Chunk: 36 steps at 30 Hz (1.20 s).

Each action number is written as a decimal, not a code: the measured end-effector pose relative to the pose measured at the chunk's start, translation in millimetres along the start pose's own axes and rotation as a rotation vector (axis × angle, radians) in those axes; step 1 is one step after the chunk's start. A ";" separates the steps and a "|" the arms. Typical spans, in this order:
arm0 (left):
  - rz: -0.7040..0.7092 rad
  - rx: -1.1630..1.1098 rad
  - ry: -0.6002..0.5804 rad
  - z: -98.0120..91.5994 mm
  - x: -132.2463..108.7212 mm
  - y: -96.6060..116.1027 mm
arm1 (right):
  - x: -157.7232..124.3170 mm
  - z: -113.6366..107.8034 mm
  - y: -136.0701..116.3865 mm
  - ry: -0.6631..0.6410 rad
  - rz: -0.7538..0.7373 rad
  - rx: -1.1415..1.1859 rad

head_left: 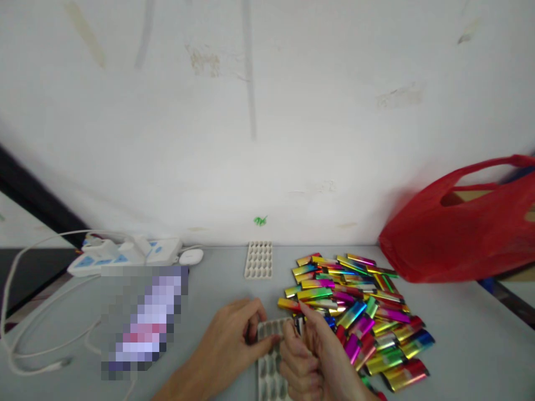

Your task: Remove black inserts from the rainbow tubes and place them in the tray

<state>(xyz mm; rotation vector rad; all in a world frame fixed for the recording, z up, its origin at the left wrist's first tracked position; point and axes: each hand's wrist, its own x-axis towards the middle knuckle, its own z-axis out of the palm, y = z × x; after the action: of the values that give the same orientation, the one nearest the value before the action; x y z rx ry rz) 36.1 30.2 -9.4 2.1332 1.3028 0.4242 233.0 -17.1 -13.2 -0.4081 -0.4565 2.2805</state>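
A pale tray with rows of oval hollows (268, 367) lies in front of me on the grey table. My left hand (232, 337) is at its upper left edge, fingers curled and thumb resting over the hollows. Above the tray's right side, my right hand (311, 353) is closed round a lighter (298, 324); only its dark and silvery top shows between thumb and fingers, the body being hidden. Right beside that hand spreads a pile of shiny, many-coloured lighters (355, 306).
Against the wall stands a second, smaller-looking pale tray (259, 260). To the left are a power strip (125, 256) with cables, a white earbud case (191, 257) and a pixelated object (146, 323). A red plastic bag (455, 234) sits at the back right.
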 end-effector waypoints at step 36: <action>0.033 -0.007 -0.013 -0.9 -0.1 -2.0 | 0.1 -5.3 4.5 -0.046 0.034 0.011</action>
<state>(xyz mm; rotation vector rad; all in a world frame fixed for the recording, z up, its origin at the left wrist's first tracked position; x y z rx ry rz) 34.2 31.1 -10.0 2.1511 1.2582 0.4270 232.3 -18.9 -19.9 -0.3609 -0.4639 2.3279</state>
